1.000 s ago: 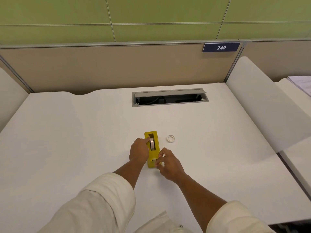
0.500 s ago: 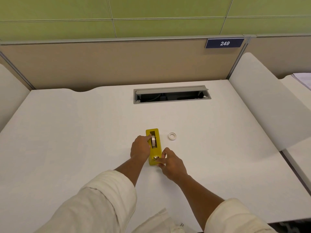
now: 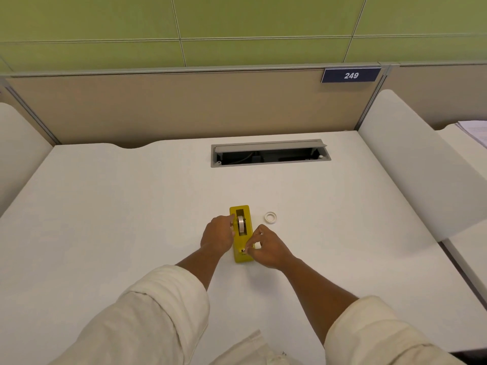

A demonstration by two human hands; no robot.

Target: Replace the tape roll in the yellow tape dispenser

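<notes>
So the white desk (image 3: pixel 131 206) is carrying everything here, and the yellow tape dispenser (image 3: pixel 241 233) is sitting long-ways near the middle of it, cutter end pointing back at the person. A roll (image 3: pixel 241 224) is standing in its well, and a small white ring (image 3: pixel 270 217) is lying flat on the desk just beside the dispenser's far right corner. Can't tell if that ring is the spent core or a spare.

The left hand (image 3: pixel 217 237) is bracing the dispenser's left side, fingers curled against it, more a steadying grip than a real clamp. The right hand (image 3: pixel 264 247) is pinching thumb and forefinger together right at the cutter end. It's too small to say whether there's actually tape in that pinch.

My guess is they're feeding the loose end to the blade. To do that well: keep the left hand pressing down so the body isn't sliding, pull the end straight along the dispenser's length, and stick it down flat on the cutter.
</notes>
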